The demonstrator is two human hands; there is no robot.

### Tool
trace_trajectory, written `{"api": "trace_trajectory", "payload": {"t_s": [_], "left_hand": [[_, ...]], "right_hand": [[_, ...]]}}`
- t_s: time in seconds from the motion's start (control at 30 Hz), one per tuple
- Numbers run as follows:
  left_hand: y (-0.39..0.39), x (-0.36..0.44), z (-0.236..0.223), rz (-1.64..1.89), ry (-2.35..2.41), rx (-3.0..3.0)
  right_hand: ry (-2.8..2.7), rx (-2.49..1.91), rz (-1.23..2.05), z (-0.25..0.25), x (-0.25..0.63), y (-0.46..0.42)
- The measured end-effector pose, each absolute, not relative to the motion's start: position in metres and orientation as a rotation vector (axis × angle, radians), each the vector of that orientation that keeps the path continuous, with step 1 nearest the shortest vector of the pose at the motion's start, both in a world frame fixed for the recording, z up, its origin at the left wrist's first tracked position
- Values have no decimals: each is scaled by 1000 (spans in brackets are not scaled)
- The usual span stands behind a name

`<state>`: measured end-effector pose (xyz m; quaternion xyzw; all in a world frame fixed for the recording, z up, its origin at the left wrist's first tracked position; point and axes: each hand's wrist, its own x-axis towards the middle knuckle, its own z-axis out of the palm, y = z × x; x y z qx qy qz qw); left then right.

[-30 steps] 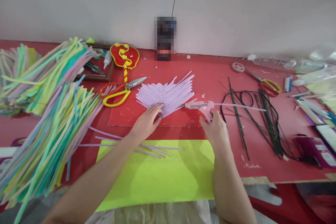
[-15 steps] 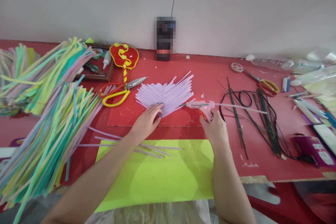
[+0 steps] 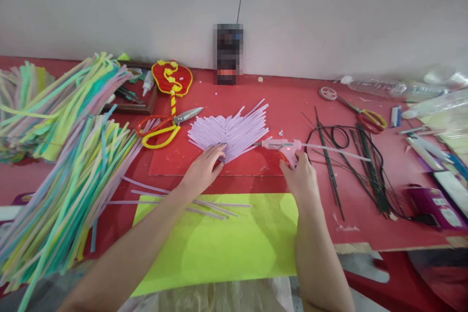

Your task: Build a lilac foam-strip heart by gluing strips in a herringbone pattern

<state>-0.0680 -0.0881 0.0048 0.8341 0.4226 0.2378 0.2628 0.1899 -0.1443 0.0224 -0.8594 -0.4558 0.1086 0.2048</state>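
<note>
A leaf-like piece of lilac pipe cleaners point(image 3: 234, 129) lies on the red board, its stems fanned out from a middle line. My left hand point(image 3: 204, 163) grips its lower tip, fingertips on top and thumb at the edge. In my right hand point(image 3: 302, 178) is a pink hot glue gun point(image 3: 283, 145), fingers wrapped round its handle. A clear glue stick point(image 3: 336, 150) juts from the gun's back. The nozzle points left at the right side of the lilac piece; whether it touches cannot be made out. Loose lilac pipe cleaners point(image 3: 219, 204) lie beneath my left forearm.
Bundles of coloured pipe cleaners point(image 3: 84, 180) fill the left side. Red-and-yellow scissors point(image 3: 161, 131) lie beside the lilac piece. Dark green stems point(image 3: 331, 170) and a black cord point(image 3: 382, 165) are at right. A phone-like dark object point(image 3: 227, 53) leans on the wall. A yellow-green sheet point(image 3: 226, 248) lies in front.
The glue gun in my right hand has shifted slightly right, its nozzle drawing away a little from the lilac piece. My left hand stays on the piece. The view has drifted slightly.
</note>
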Motion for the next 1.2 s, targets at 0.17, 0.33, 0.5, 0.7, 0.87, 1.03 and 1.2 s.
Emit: {"api": "trace_trajectory", "payload": {"t_s": [0.17, 0.33, 0.5, 0.7, 0.87, 1.03, 1.2], "left_hand": [[-88, -68, 4, 650, 1139, 2255], [-88, -68, 3, 654, 1139, 2260], [-89, -68, 5, 647, 1145, 2259], [-89, -68, 5, 643, 1144, 2256], [-88, -68, 5, 637, 1143, 2261], [-89, -68, 6, 628, 1150, 2258], [-89, -68, 6, 633, 1148, 2262]], "right_hand": [[-1271, -2378, 304, 19, 192, -143], [-1271, -2365, 304, 17, 192, -142], [-1266, -2341, 300, 15, 195, -142], [-1253, -2356, 283, 14, 198, -143], [-1246, -2377, 305, 12, 199, -140], [-1233, -2387, 317, 12, 200, -139], [-1173, -2398, 316, 13, 197, -137]]}}
